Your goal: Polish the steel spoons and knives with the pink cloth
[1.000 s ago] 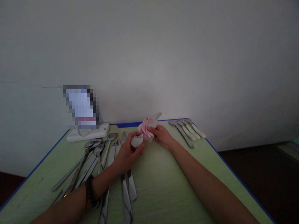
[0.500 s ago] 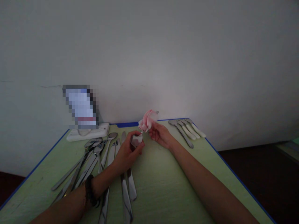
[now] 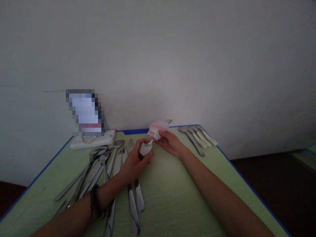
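Note:
My left hand [image 3: 137, 161] grips a metal spoon [image 3: 145, 148] by its bowl, which faces up between thumb and fingers. The spoon's neck runs up and right into a pink and white cloth [image 3: 159, 128]. My right hand [image 3: 170, 143] pinches this crumpled cloth around the handle, and the grey handle end sticks out beyond it. Both hands are above the far middle of the table. Below and left of my left hand lie several metal knives [image 3: 133, 200] and spoons [image 3: 118, 144] in a loose spread, partly hidden by my forearm.
On the right of the green table [image 3: 177, 197] lie a metal spoon [image 3: 191, 141] and several pieces of white-handled cutlery [image 3: 202, 136]. A phone with a blurred screen [image 3: 85, 112] leans above a white power strip [image 3: 93, 141] at the back left. Behind the table stands a wall [image 3: 158, 59].
The cloth has slid along the handle and bunched lower, and more of the handle end shows. My right hand has shifted slightly; the spoon's bowl has turned a little in my left hand.

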`<state>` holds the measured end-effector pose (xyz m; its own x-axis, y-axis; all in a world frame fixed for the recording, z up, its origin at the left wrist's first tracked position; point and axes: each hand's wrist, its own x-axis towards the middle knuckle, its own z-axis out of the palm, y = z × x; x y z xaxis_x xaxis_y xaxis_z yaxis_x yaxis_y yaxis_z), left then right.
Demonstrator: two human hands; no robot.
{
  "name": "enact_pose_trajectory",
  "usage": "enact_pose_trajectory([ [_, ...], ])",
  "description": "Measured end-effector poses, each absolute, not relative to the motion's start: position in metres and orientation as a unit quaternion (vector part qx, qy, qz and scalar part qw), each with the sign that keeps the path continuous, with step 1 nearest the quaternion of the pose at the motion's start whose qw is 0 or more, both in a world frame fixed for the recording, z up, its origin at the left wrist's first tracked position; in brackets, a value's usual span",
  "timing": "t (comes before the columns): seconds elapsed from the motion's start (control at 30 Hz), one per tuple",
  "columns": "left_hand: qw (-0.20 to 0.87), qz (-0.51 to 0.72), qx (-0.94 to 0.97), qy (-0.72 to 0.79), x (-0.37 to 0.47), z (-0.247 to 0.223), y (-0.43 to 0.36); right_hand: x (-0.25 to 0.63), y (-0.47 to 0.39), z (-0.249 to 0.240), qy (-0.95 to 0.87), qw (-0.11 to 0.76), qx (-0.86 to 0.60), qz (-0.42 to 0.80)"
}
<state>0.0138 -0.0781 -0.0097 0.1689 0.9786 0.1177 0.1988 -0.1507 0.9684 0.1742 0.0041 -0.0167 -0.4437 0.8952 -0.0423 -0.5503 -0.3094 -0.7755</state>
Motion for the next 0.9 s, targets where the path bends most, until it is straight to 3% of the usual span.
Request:
enact_pose_trajectory([
  [0.53,0.422,0.395,0.688,0.438,0.0127,-0.0129,-0.0786,0.1738,0.0022,-0.0177,-0.401,0.429,-0.242,0.773],
  [0.9,0.432,0.424,0.626,0.492,0.0167,-0.0113,-0.0788,0.1686,-0.0012,-0.0138,-0.395,0.472,-0.263,0.743],
])
